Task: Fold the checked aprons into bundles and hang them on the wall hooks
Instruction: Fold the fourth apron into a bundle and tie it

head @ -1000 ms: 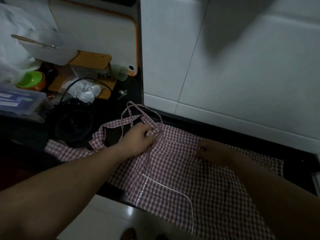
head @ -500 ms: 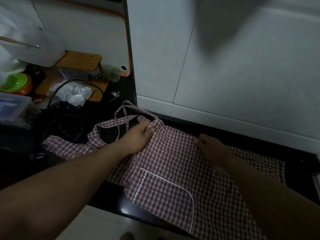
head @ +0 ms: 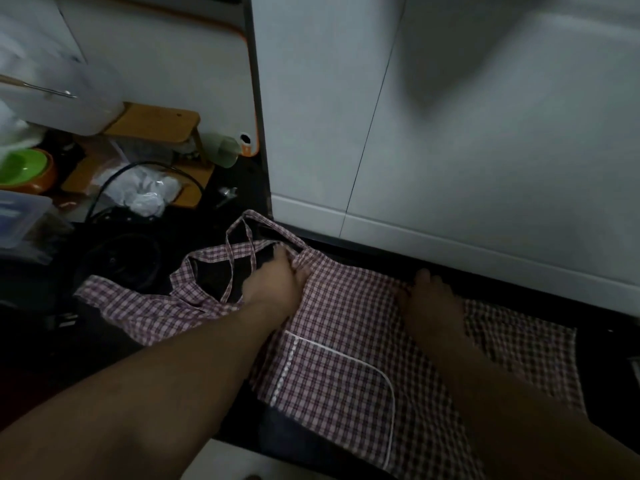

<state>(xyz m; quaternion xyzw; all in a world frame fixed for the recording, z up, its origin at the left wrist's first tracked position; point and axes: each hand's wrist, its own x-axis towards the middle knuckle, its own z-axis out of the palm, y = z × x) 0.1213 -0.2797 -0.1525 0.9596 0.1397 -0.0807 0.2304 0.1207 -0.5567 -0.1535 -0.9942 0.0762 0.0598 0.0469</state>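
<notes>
A red-and-white checked apron [head: 349, 348] lies spread on the dark counter, its white-trimmed pocket [head: 343, 386] facing up and its straps [head: 242, 244] looped at the far left. My left hand [head: 277, 285] pinches the apron's top edge where the straps join. My right hand [head: 429, 296] rests on the cloth's far edge, close to the wall; how its fingers lie on the cloth is hard to make out in the dim light. No wall hooks are in view.
A white tiled wall [head: 450, 150] rises right behind the dark counter [head: 606, 344]. At the left stand a black pot with a cable [head: 117, 258], a wooden rack [head: 156, 126], a green bowl [head: 24, 166], a clear plastic box [head: 20, 216] and a green cup [head: 223, 150].
My left hand has shifted slightly along the apron's top edge near the straps. My right hand has moved a little towards the wall on the cloth. The view has drifted.
</notes>
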